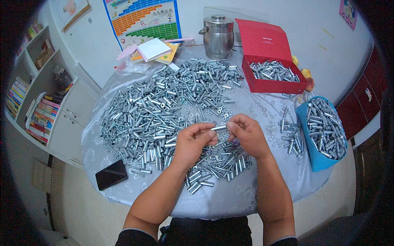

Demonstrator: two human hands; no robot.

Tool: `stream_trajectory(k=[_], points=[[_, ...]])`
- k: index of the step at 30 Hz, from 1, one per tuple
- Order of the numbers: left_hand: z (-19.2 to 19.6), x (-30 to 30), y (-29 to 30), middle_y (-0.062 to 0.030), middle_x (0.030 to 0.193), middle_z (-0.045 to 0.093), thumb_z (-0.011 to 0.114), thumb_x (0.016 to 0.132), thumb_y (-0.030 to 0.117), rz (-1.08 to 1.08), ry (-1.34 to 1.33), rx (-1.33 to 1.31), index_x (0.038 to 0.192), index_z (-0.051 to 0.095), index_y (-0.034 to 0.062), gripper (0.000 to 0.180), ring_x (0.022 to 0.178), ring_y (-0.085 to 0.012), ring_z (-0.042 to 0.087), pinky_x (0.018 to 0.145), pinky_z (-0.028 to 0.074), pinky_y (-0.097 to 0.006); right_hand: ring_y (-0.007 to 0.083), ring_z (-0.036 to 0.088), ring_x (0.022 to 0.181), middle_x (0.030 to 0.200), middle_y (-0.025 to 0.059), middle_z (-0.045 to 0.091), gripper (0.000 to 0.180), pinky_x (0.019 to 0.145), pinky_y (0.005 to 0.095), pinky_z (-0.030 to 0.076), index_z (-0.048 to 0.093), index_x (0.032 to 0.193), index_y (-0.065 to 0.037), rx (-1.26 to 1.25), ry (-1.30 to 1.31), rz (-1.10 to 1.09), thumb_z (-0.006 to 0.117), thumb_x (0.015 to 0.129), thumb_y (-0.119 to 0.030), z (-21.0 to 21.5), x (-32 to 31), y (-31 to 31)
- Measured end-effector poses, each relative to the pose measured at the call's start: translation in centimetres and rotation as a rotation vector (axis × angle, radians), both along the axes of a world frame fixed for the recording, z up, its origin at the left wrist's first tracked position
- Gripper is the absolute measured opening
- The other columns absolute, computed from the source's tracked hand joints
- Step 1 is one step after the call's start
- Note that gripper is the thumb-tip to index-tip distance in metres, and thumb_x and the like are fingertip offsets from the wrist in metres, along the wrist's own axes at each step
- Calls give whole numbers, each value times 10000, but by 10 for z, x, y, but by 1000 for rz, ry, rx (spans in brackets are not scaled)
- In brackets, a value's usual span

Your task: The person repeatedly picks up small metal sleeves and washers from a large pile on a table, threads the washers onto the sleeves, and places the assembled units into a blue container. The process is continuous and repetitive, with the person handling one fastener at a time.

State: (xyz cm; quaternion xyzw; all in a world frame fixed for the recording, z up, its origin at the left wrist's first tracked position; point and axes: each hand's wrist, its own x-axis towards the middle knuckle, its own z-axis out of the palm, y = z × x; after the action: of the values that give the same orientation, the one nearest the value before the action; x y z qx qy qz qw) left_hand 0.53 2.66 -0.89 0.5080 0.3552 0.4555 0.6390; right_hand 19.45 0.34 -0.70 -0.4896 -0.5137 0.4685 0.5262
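Observation:
Over the middle of a round table (230,197), my left hand (193,143) and my right hand (246,133) hold one small silver metal sleeve (218,128) between their fingertips. The left pinches its left end and the right pinches its right end. A wide heap of the same silver sleeves and nuts (164,106) covers the table behind and under my hands. Whether a nut sits on the held piece is too small to tell.
A red open box (273,84) with sleeves stands at the back right, a blue bag (318,158) full of them at the right edge. A black phone (111,174) lies front left. A steel pot (217,36), papers (154,49) and shelves (39,94) are behind.

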Motion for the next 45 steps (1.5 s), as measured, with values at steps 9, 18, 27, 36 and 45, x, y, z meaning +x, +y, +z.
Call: stream_trajectory(k=[9, 18, 27, 36, 45], points=[[-5, 0, 0, -123, 905, 682, 622, 893, 55, 1, -39, 37, 1126, 611, -44, 253, 751, -163, 668, 689, 564, -281, 97, 566, 665, 758, 25, 583, 167, 612, 242, 467, 578, 923, -2, 36, 41, 20, 577, 933, -169, 2, -4, -1], [-2, 8, -6, -118, 902, 682, 609, 908, 43, 101, -31, 205, 1103, 622, -53, 219, 766, -159, 672, 691, 567, -263, 100, 581, 696, 790, 32, 593, 190, 634, 244, 488, 577, 945, 5, 98, 56, 27, 593, 931, -184, 3, -4, -3], [0, 2, -5, -115, 904, 685, 629, 886, 30, 35, -44, 48, 1073, 641, -46, 203, 752, -150, 666, 681, 566, -261, 110, 594, 701, 779, 46, 605, 176, 647, 253, 502, 574, 959, 22, 126, 53, -27, 591, 930, -151, 2, -15, -4], [5, 4, -10, -115, 878, 685, 602, 896, 69, 38, 18, 53, 1070, 647, -33, 207, 712, -154, 658, 660, 558, -275, 97, 573, 683, 765, 50, 612, 167, 624, 264, 473, 580, 948, 4, 166, 78, -180, 600, 923, -160, -19, -27, -17], [11, 11, -18, -137, 917, 690, 573, 925, 110, -74, 150, 15, 1093, 638, -52, 243, 757, -185, 681, 681, 563, -289, 137, 610, 700, 770, 86, 646, 156, 640, 298, 491, 599, 936, 5, 194, 50, -340, 603, 912, -149, -18, -26, -45]])
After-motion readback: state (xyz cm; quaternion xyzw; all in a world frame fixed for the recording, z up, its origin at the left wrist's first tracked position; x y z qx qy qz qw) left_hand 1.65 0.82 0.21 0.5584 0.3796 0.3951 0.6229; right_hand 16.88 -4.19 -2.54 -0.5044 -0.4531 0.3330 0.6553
